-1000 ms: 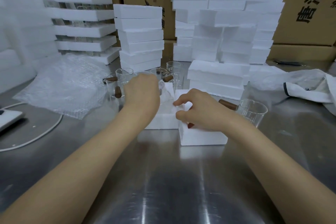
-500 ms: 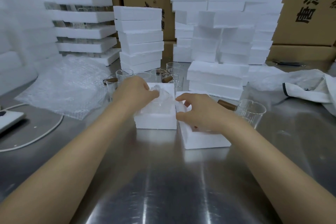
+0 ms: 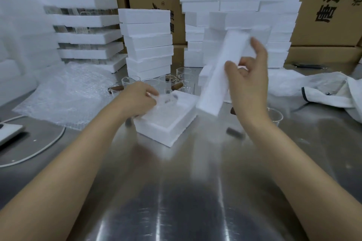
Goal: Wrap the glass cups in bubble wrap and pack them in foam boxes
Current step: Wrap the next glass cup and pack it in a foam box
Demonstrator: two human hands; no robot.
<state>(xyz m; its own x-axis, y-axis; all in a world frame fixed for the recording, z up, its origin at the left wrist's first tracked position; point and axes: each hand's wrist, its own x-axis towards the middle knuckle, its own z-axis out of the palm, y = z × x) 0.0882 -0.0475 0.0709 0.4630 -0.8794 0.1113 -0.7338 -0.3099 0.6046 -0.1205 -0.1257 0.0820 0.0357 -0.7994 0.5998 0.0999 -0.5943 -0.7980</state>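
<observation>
I see brown cardboard cartons with black print behind the shiny steel table, a crumpled white cloth with dark trim at right, and a thin white cable beside a flat white device at left.

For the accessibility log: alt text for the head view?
Right hand holds a tilted foam piece up beside an open foam box on a steel table; left hand rests on the bubble-wrapped cup inside. Foam stacks and bare glass cups stand behind.
</observation>
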